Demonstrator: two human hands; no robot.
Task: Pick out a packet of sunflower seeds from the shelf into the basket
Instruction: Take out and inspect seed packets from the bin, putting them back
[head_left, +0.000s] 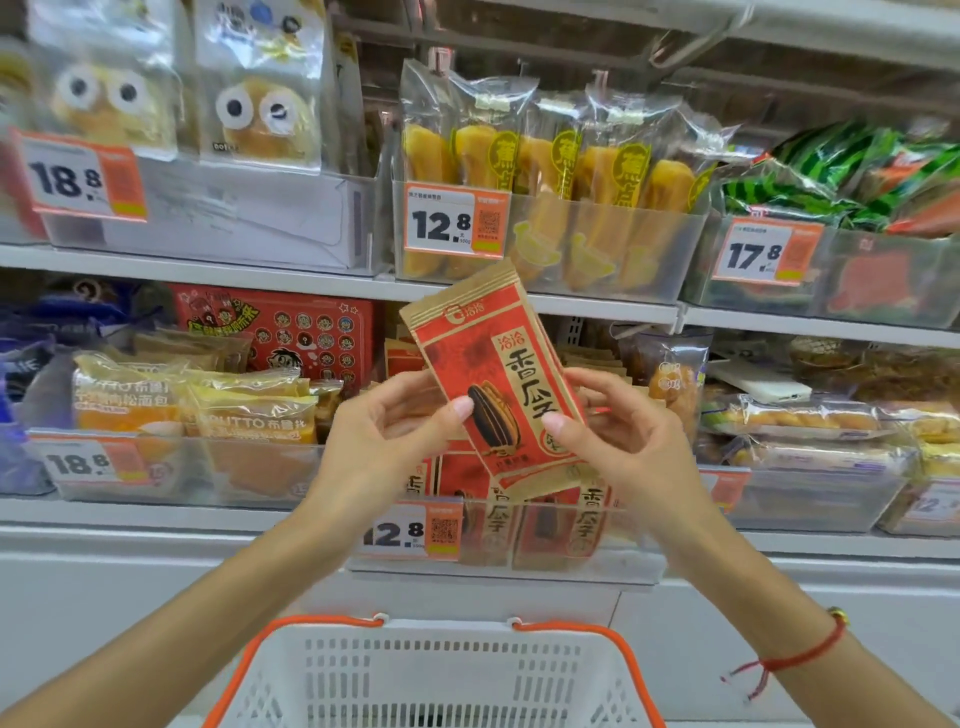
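Observation:
A red and tan packet of sunflower seeds (485, 364) is held up tilted in front of the lower shelf. My left hand (384, 441) pinches its left edge with the thumb on the front. My right hand (628, 441) grips its lower right corner. More of the same packets (540, 525) stand in a clear bin (639, 561) right below. A white basket (436, 675) with orange rim and handle sits low in view, under my forearms.
Clear bins of bread and snacks fill both shelves: yellow stick packs (550, 171) above, bagged buns (197, 410) at left, pastries (810, 426) at right. Orange price tags (454, 221) hang on the bin fronts. A white shelf ledge (156, 540) runs across.

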